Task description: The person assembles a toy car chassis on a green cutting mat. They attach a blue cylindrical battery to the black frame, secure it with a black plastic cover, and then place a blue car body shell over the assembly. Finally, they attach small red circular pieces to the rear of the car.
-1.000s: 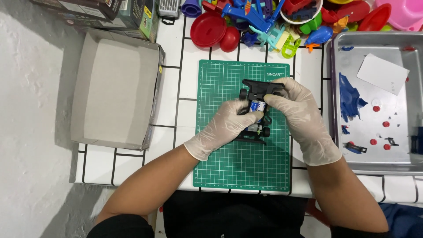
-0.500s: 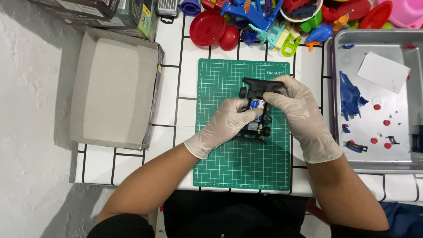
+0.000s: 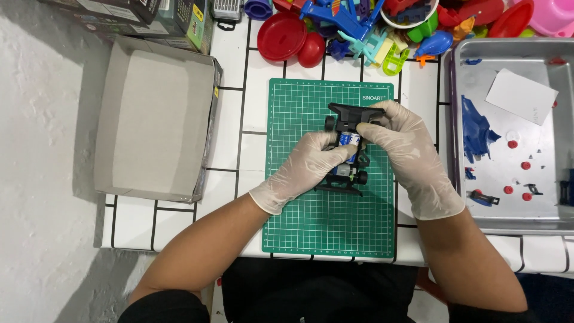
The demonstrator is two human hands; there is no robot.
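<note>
A black toy car chassis (image 3: 348,113) lies on the green cutting mat (image 3: 299,113), its front bumper pointing away from me. Both hands wear white gloves. My left hand (image 3: 305,167) grips the chassis from the left, thumb and fingers on a blue and white battery (image 3: 348,140) seated in its middle. My right hand (image 3: 406,152) holds the chassis from the right, fingertips on the front part near the battery. The rear of the chassis with a small green roller (image 3: 362,177) shows below the hands.
An empty grey cardboard box lid (image 3: 155,119) sits left of the mat. A metal tray (image 3: 508,179) on the right holds a blue car body, red small parts and a white paper. Colourful plastic toys (image 3: 371,24) crowd the table's far edge.
</note>
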